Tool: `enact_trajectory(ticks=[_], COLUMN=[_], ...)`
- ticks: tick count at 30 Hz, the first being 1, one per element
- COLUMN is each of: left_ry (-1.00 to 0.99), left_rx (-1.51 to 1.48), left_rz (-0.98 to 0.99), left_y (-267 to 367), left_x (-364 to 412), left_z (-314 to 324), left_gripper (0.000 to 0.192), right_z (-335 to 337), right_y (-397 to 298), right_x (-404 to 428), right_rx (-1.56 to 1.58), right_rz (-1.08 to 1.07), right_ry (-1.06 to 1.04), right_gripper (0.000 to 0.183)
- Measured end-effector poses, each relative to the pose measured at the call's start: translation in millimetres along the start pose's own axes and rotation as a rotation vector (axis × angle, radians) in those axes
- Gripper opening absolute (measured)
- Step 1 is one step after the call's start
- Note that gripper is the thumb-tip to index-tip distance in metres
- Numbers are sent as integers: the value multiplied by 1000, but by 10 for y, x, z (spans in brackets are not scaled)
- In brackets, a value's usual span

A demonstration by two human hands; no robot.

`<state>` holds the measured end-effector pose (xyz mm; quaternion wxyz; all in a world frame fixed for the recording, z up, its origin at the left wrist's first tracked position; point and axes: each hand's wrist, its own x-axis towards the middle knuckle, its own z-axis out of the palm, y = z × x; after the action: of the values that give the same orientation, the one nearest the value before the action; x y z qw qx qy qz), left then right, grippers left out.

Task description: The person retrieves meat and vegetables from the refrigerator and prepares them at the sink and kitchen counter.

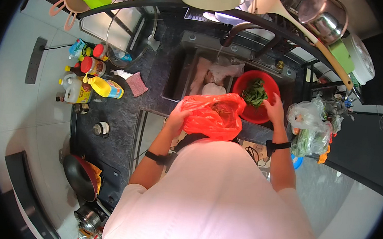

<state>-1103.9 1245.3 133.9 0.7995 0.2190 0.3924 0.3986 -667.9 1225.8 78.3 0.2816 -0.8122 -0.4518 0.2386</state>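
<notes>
My left hand (177, 117) grips the side of a crumpled red plastic bag (199, 120), its mouth spread at the front edge of the sink. Thin stems or scraps (224, 109) show inside the bag. To its right, a red plastic basin (239, 86) sits in the sink and holds a heap of dark leafy greens (256, 92). At the basin's right side is my right hand (275, 108), fingers apart and close to the leaves. No item shows in its grasp, though its palm side is partly hidden.
In the dark sink (178, 75) lie pale meat (200, 74) and a clear plastic bag (226, 70), under a black faucet (241, 28). A dish rack (173, 2) arches overhead. Bottles (105, 87) stand on the left counter; bagged vegetables (309, 127) are on the right.
</notes>
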Motion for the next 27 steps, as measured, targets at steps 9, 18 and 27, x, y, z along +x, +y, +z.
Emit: enact_trajectory(ticks=[9,18,27], left_ry=[86,-25,-233], left_rx=[58,-28,-167], left_rz=[130,48,-104], left_y=[595,724,1097], left_x=[-98,-257,-365], left_z=[-633,-973,-720], left_gripper=[44,42,47], right_z=[850,2383,2284], right_y=[-2102,-2097,-2678], right_x=[-633,-907,-990], right_rx=[530,3,573], right_rz=[-329,-865,-558], right_ry=[-628,-617,-1239], right_gripper=[16,19,31])
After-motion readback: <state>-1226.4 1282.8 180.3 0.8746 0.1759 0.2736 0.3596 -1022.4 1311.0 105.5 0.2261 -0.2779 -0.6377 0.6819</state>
